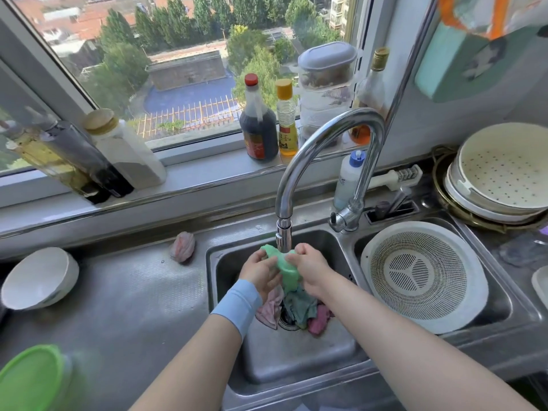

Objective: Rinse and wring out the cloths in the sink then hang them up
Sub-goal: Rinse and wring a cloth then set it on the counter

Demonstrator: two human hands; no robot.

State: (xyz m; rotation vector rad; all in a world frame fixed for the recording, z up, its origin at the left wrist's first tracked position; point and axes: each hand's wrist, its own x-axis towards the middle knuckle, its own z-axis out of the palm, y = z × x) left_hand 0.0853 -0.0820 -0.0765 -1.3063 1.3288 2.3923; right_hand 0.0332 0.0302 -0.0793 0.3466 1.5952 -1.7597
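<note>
Green and bunched into a rope, the green cloth [286, 266] hangs between both hands over the left basin of the steel sink [214, 292], directly under the nozzle of the faucet [326, 129]. The left hand [261, 269], with a blue wristband [237, 304] below it, has its fingers curled round the cloth's left end. The right hand [308, 268] clamps the right end, fingers folded over so their tips are hidden. The nozzle tip meets the cloth, and I cannot tell whether water is running. The cloth's lower tail drops behind the hands toward a heap over the drain, where a pale pink cloth [269, 310], a teal cloth [301, 307] and a magenta cloth [318, 320] overlap. The drain itself shows only as a sliver. At three o'clock from the hands a white colander [424, 274] fills the right basin. At one o'clock a dish-soap bottle [348, 179] stands partly behind the faucet's neck. At ten o'clock a crumpled pinkish wad [182, 247] lies on the counter, and what it is remains unclear. At nine o'clock a white bowl [38, 277] sits tilted, and at seven o'clock a green-lidded tub [29, 378] is cut off by the frame's edge. Bottle labels on the windowsill are too blurred to read.
</note>
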